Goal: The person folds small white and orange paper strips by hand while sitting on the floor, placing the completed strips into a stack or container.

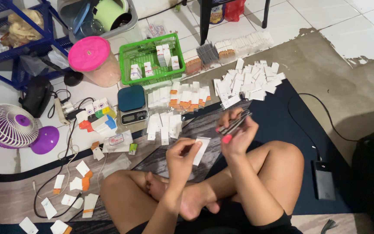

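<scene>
Left hand (182,152) pinches a white paper slip (201,149) above the crossed legs — right hand (238,132) grips a bundle of thin dark sticks (233,125) just beside it. Keep the slip flat, edges square, sticks held tight.

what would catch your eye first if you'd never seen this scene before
Probably the two hands at centre: the left hand pinches a small white packet, while the right hand grips a dark tool with a pink tip. Next come the bright green basket and pink-lidded jar at upper left, then the purple fan at far left.
</scene>
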